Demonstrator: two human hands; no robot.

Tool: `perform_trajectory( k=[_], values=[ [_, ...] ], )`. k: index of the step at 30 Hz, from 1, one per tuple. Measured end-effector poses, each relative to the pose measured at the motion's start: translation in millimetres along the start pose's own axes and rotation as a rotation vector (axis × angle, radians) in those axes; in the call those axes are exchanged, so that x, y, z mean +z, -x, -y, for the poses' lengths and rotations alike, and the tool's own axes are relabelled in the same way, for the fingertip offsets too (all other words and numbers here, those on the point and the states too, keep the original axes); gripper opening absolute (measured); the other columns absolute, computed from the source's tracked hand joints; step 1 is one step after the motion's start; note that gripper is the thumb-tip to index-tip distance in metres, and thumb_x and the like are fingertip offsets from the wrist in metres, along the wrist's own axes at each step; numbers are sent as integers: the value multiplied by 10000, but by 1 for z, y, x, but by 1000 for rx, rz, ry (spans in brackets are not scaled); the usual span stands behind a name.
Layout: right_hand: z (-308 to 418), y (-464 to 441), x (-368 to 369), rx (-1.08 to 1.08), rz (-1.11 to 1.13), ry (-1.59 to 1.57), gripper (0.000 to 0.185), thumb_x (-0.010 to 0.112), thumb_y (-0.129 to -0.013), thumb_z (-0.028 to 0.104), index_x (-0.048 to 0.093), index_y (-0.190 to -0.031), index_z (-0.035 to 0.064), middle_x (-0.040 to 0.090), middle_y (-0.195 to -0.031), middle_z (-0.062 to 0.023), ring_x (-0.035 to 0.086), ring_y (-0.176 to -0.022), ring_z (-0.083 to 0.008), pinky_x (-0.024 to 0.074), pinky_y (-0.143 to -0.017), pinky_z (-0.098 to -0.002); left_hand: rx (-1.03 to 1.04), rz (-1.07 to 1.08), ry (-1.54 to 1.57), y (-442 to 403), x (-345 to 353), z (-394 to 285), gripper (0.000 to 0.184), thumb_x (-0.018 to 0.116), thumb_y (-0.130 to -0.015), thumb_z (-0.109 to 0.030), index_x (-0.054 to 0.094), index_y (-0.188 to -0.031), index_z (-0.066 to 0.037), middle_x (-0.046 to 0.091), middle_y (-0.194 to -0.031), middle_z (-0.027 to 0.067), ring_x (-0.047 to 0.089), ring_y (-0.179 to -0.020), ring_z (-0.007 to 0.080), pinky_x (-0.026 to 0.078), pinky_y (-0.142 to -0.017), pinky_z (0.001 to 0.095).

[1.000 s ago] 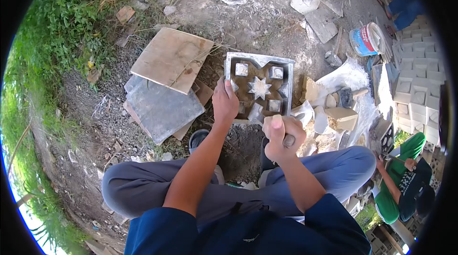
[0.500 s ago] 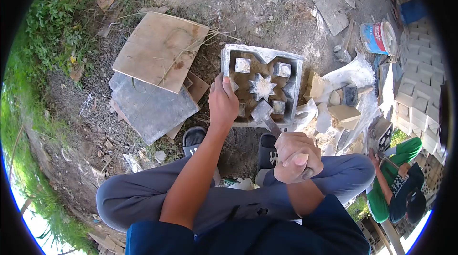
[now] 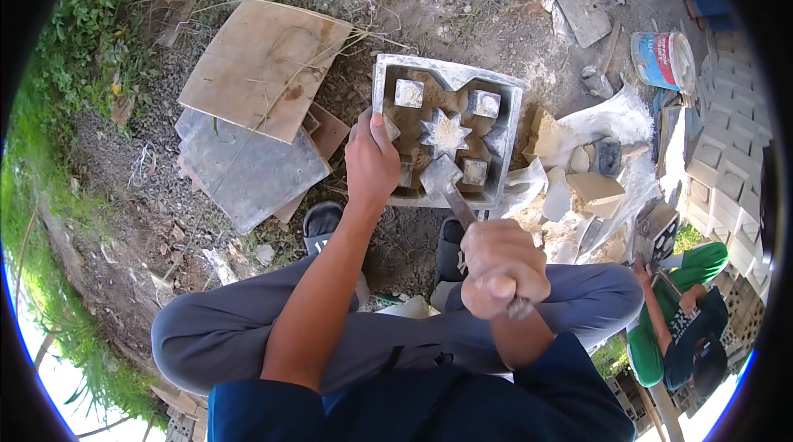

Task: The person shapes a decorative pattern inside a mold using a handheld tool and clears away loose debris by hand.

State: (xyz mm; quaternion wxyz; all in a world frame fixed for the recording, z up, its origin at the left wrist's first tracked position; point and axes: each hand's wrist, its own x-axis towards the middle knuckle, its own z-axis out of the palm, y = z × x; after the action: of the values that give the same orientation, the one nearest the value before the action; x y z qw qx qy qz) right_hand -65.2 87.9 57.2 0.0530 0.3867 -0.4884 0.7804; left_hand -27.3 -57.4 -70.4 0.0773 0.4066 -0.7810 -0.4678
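Note:
A square grey mould stands in front of my feet, with a star-shaped block at its centre and several small square blocks around it. Sandy material covers the floor between the blocks. My left hand is closed around the mould's left wall, the thumb over the rim. In my right hand is the handle of a scraper, held in a fist. Its flat blade lies over the near side of the mould, below the star and beside a small block; whether it touches the material is unclear.
Left of the mould lie a brown board and a grey slab, stacked. To the right are white plastic sheeting with rubble and a paint bucket. Patterned blocks line the right side, where another person sits working.
The whole view has shifted, so the mould and boards appear slightly higher and further left. Scraper and right hand keep nearly the same place over the mould; the left hand's grip is unchanged.

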Motion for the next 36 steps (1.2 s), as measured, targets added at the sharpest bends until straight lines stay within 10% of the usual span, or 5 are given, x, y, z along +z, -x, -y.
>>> perform_trajectory(
  k=[4,36],
  values=[
    [3,0,1,161,34,136,437,521,-990,55,349,-591,12,400,-519,-48,385,-388,-183,319,-368,-320,74,-104,19,1,7,0,427,316,-1101,-303,550,-955,23,544,-732,256,524,-730,508,414,-671,528],
    [-2,28,3,269,83,478,282,546,-932,29,441,-671,9,453,-561,-74,479,-430,-217,415,-431,-317,34,-76,4,7,4,-8,446,310,-1098,-316,549,-947,29,581,-763,299,550,-801,556,410,-689,571]
  ],
)
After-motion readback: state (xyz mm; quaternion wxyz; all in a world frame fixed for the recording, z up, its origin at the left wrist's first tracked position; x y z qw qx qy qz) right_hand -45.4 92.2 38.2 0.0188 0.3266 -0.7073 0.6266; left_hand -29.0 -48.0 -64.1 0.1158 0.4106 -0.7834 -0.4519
